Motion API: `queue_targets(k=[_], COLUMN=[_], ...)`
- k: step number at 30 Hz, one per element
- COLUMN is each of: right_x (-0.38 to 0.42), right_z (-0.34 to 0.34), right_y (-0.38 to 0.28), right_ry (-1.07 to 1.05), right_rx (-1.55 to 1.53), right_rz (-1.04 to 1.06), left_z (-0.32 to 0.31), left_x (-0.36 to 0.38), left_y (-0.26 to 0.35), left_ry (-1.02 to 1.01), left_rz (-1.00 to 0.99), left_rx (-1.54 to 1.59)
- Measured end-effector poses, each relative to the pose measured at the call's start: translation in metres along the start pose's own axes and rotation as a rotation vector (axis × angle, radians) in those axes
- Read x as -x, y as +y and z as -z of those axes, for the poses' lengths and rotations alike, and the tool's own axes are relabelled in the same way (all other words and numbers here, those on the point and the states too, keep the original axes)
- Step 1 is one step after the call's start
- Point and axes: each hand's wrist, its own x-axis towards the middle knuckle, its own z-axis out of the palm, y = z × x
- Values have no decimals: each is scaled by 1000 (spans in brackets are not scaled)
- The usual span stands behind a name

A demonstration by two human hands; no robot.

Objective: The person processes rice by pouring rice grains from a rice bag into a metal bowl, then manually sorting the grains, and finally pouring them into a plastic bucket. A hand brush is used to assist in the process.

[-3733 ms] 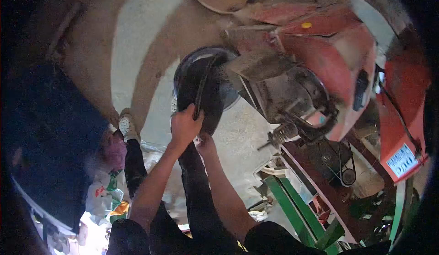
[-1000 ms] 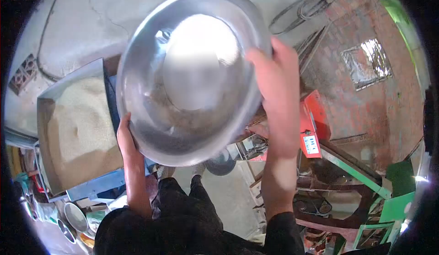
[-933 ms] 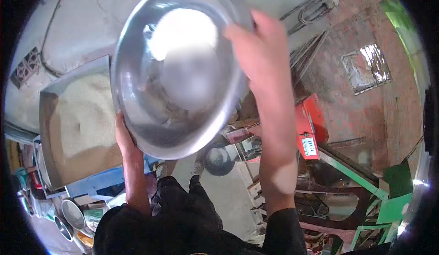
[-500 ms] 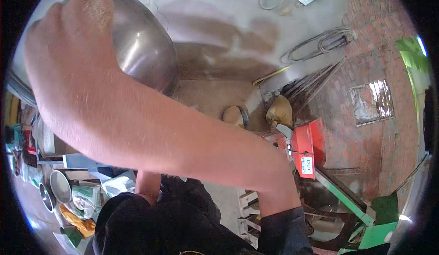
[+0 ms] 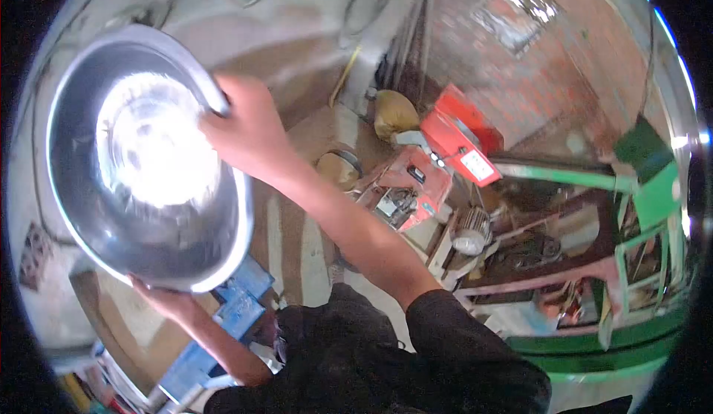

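A large shiny metal basin [image 5: 152,239] is held up at the left, tilted so its bare inside faces me, with bright glare on its bottom. My right hand [image 5: 249,121] grips the rim on its right side, fingers curled over the edge. Down at the lower rim, my left hand [image 5: 160,297] holds the basin from below; most of its fingers are hidden behind the metal.
A machine with a red hopper [image 5: 464,147] stands right of centre, near a tied sack [image 5: 396,113] and an electric motor [image 5: 473,232]. A green metal frame [image 5: 653,191] fills the far right. Blue metal parts [image 5: 238,306] lie below the basin.
The basin has come down and turned, so its inside now shows instead of its outside. My right arm has moved away from the camera. My left hand has come into view at the lower rim.
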Motion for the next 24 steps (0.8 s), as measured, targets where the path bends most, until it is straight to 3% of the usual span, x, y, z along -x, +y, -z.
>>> queue_targets(k=[1, 2, 3, 5, 9, 11, 13, 15, 17, 18, 20, 22, 24], right_x=[16, 33, 54, 102, 204, 248, 289, 348, 363, 367, 360, 338, 340], right_z=[20, 43, 65, 92, 148, 184, 227, 259, 297, 317, 350, 387, 414], right_y=[22, 33, 43, 86, 170, 184, 199, 220, 206, 202, 194, 185, 204], right_ry=[54, 43, 27, 236, 328, 222, -110, -251, -208, -162, -90, 48, 178], right_rx=[-26, -42, -66, -147, 37, 264, 274, 542, 588, 626, 659, 580, 691], right_rz=[-20, -194, -364, -442, -804, -1023, -1316, -1204, -1300, -1321, -1352, -1530, -1459], left_z=[1, -6, -24, -31, -24, -54, -69, -80, -97, -112, -148, -162, -203], left_x=[1, 9, 34, 36, 6, 32, 45, 53, 66, 75, 90, 77, 91], left_y=[7, 14, 23, 13, -73, -98, -133, -178, -212, -224, -236, -258, -257], left_ry=[-22, -56, 35, 14, -249, -496, -667, -698, -708, -702, -735, -739, -754], left_rz=[2, 1, -59, 36, 136, 188, 8, 47, 121, 214, 209, 202, 225], left_rx=[-111, -80, -191, -344, -543, -562, -897, -960, -936, -890, -926, -916, -869])
